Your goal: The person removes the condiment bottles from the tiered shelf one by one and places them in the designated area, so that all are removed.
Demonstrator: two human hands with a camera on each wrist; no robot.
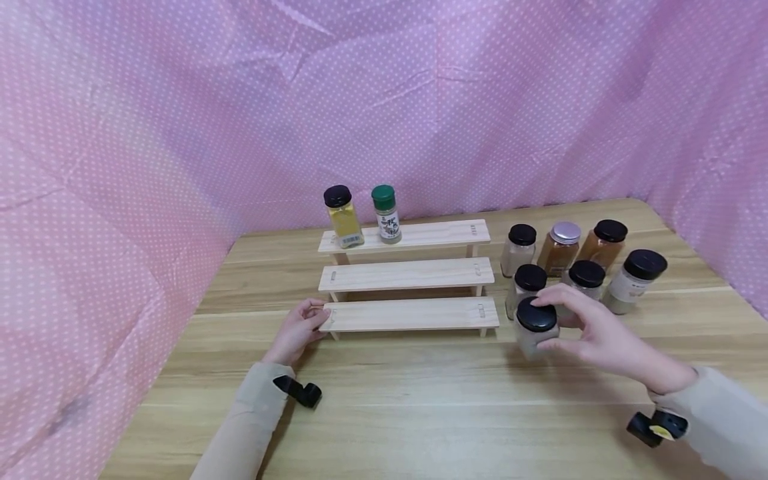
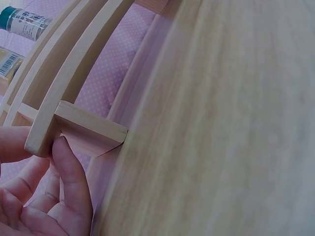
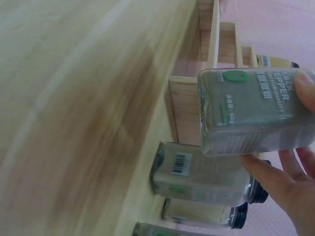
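Observation:
My left hand (image 1: pixel 299 331) pinches the left end of the lowest shelf of a three-step wooden rack (image 1: pixel 414 315); in the left wrist view, thumb and fingers (image 2: pixel 71 172) lie on either side of the board's end. On the right, my right hand (image 1: pixel 594 330) grips a glass jar of black pepper (image 3: pixel 246 110) with a black lid, held above the table. Its printed label faces the right wrist camera. Close beside it stands another black-lidded jar (image 3: pixel 202 172) with a barcode. A yellow spice jar (image 1: pixel 345 223) and a green-capped shaker (image 1: pixel 387 217) stand on the top shelf.
Right of the rack several spice jars cluster: a silver-lidded brown one (image 1: pixel 561 250), a black-lidded brown one (image 1: pixel 603 247), a pale one (image 1: pixel 517 253) and a white-labelled one (image 1: pixel 630 287). A pink dotted cloth (image 1: pixel 384 100) hangs behind the wooden table (image 1: pixel 420 413).

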